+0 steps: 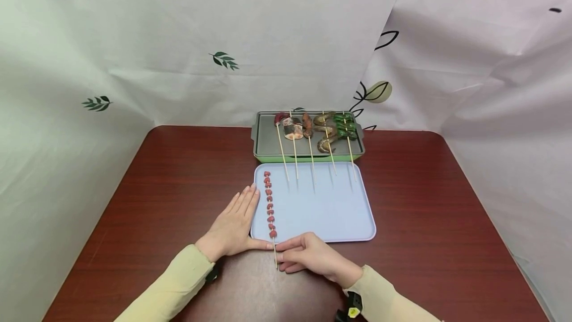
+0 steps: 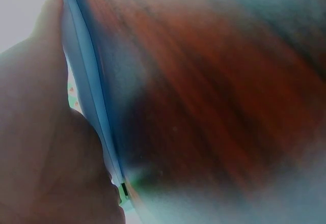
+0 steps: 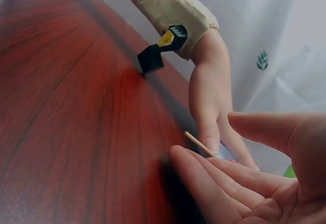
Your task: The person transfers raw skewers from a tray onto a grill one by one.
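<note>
A skewer (image 1: pixel 270 205) of small red meat pieces lies lengthwise on the left side of a pale blue tray (image 1: pixel 321 212). Its bare stick end sticks out past the tray's near edge. My left hand (image 1: pixel 234 222) rests with straight fingers along the tray's left rim, the thumb reaching the stick. Fingers of my right hand (image 1: pixel 308 257) are beside the stick's bare end. In the right wrist view, thumb and fingers stand apart, with the stick tip (image 3: pixel 198 143) just beyond the fingers; whether they touch it is hard to tell. The left wrist view shows the left hand (image 2: pixel 41 132) against the tray's side.
Behind the tray stands a green-sided grill (image 1: pixel 268 138) with a grey plate. Several skewers lie on it: dark red meat, a fish slice (image 1: pixel 293 128), a brown piece (image 1: pixel 307 125), shrimp (image 1: pixel 326 130) and green peppers (image 1: pixel 345 125). Their sticks overhang the tray. Brown tabletop (image 1: pixel 429 202) surrounds everything.
</note>
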